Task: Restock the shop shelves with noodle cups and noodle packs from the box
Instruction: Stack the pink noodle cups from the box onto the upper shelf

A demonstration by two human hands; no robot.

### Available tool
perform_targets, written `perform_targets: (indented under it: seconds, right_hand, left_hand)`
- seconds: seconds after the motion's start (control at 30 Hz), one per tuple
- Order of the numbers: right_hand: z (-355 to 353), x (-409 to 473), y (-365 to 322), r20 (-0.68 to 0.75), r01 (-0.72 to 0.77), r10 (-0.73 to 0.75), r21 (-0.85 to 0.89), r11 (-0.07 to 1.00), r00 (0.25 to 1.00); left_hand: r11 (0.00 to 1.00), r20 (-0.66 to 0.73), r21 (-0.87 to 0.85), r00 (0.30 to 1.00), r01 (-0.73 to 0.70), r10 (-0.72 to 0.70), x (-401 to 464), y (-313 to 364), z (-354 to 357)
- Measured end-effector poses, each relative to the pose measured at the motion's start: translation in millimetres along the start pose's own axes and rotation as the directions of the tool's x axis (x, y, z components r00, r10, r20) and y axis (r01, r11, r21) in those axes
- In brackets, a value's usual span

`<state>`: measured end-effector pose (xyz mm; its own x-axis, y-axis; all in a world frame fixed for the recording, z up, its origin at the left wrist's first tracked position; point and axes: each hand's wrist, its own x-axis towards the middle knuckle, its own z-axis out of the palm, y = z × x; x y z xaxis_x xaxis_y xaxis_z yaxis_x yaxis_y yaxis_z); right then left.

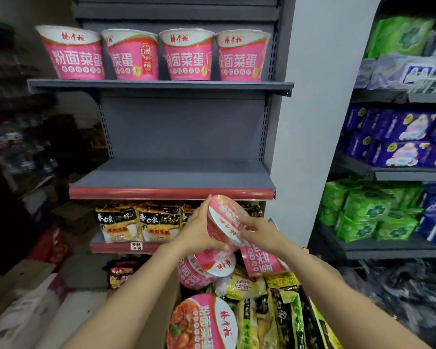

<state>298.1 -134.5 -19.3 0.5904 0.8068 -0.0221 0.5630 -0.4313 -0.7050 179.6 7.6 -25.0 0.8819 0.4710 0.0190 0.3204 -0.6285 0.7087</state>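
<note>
We've got pink noodle cup (pixel 224 220) between both hands: left hand (pixel 199 230) cupping its side, right hand (pixel 258 231) pinching lid rim. Cup tilted, lid facing us, just below bare middle shelf (pixel 171 177). Shelf lies up and far; box (pixel 237 311) near.

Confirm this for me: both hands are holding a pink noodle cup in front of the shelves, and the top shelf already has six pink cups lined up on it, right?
Not quite: the head view shows four pink cups on the top shelf, not six. The rest stands: the left hand and right hand hold a pink noodle cup in front of the shelves.
</note>
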Motion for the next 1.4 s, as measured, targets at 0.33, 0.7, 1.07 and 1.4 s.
perform_targets:
  seconds: [0.33,0.7,1.07,1.4]
  right_hand:
    - [1.5,-18.3,10.7,0.044,0.113,-0.114,0.029,0.993,0.992]
    - [-19.0,-25.4,60.2,-0.23,-0.073,0.053,-0.076,0.994,0.972]
    - [-20.6,-15.1,74.5,-0.121,-0.219,0.217,-0.01,0.976,0.969]
    - [-14.6,-11.3,78.7,-0.137,-0.125,0.135,0.081,0.989,0.981]
  left_hand:
    - [0.998,-0.312,0.061,0.949,-0.033,0.05,-20.0,9.6,36.9]
    - [0.996,-0.494,0.086,0.869,0.016,0.029,-37.2,32.3,35.9]
    - [0.999,-0.513,0.04,0.858,0.013,0.009,-31.8,47.4,46.7]
    - [1.0,-0.596,0.006,0.803,-0.01,0.012,-41.4,48.1,32.4]
